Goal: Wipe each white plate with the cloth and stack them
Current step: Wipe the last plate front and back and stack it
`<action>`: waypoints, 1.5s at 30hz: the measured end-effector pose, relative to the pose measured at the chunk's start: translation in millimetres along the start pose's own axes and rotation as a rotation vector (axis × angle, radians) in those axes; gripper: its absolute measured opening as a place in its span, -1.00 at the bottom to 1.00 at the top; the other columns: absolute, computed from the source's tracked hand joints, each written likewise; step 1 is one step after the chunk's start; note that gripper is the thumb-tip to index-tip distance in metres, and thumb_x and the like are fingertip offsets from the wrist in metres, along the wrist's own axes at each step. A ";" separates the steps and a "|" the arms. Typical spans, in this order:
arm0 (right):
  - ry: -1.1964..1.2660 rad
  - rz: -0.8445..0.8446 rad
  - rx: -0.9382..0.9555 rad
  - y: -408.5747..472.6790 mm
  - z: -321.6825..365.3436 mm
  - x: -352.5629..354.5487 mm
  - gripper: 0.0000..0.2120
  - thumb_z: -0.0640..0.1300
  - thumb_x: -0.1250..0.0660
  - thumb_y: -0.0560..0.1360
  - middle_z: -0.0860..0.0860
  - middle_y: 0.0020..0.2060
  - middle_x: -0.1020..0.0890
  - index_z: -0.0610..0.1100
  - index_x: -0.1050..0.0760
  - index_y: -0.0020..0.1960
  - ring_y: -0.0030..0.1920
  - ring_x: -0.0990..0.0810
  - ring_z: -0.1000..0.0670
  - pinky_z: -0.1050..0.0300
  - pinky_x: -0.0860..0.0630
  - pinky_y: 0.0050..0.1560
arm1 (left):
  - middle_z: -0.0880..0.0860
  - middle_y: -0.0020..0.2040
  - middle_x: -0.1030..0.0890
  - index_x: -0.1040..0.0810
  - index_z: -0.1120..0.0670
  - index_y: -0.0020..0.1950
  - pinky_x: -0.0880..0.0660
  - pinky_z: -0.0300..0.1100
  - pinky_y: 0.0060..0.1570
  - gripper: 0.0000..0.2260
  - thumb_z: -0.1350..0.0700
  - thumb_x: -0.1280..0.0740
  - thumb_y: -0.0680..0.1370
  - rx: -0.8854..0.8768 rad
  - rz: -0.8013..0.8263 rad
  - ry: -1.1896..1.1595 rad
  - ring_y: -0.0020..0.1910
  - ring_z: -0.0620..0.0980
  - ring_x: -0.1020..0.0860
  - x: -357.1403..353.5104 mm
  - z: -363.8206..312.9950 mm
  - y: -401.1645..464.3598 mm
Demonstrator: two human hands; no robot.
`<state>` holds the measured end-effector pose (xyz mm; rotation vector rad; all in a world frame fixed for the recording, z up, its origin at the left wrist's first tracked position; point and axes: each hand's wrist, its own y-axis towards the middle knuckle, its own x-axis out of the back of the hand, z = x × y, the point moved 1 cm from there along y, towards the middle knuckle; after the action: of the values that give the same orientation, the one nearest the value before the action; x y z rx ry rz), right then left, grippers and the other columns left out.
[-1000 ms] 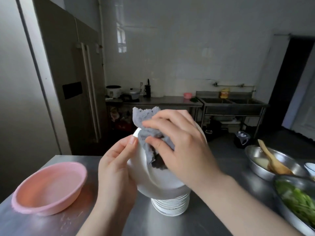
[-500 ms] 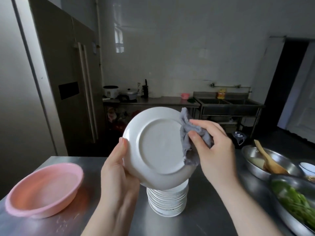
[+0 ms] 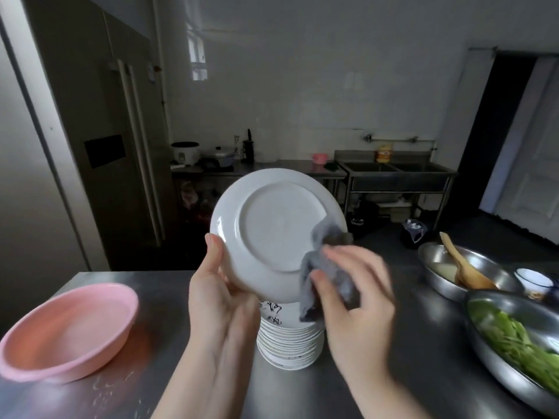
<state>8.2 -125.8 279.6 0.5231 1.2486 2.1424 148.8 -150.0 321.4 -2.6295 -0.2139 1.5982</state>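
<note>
White plate point(image 3: 272, 231) held up on edge above the stack of plates point(image 3: 289, 340), underside facing the camera: glossy, plain, round raised foot ring. Left hand point(image 3: 220, 294) grips its lower left rim, thumb laid up along the near face, the other fingers hidden behind it. Grey cloth point(image 3: 328, 267) bunched against the lower right rim, draped over the edge, a tail hanging down below the fingertips. Right hand point(image 3: 357, 294) pinches the cloth, fingers curled round it (motion-blurred, so exact finger placement is unclear).

Stack sits on the steel table point(image 3: 169, 303) directly under the hands; the topmost plate shows dark markings. Left of the left hand: pink basin point(image 3: 66, 331). Right of the right hand: a metal bowl point(image 3: 462, 273) with a wooden spoon point(image 3: 465, 266) in it, nearer, a metal bowl of green vegetables point(image 3: 514, 343).
</note>
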 end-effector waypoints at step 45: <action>-0.242 0.211 -0.058 20.8 -20.2 14.3 -0.76 -0.29 -0.42 0.44 0.05 0.03 -0.60 -0.11 -0.63 0.08 0.05 -0.47 0.01 0.35 -0.34 0.14 | 0.12 -0.05 -0.72 -0.69 0.18 0.00 -0.61 -0.19 -0.30 -0.73 0.00 -0.31 0.58 0.014 0.013 0.230 -0.11 -0.01 -0.71 29.4 29.6 -9.1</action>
<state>-20.7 -137.1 288.7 0.8945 1.0336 2.1995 135.1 -137.4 282.9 -2.7784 -0.1724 1.2790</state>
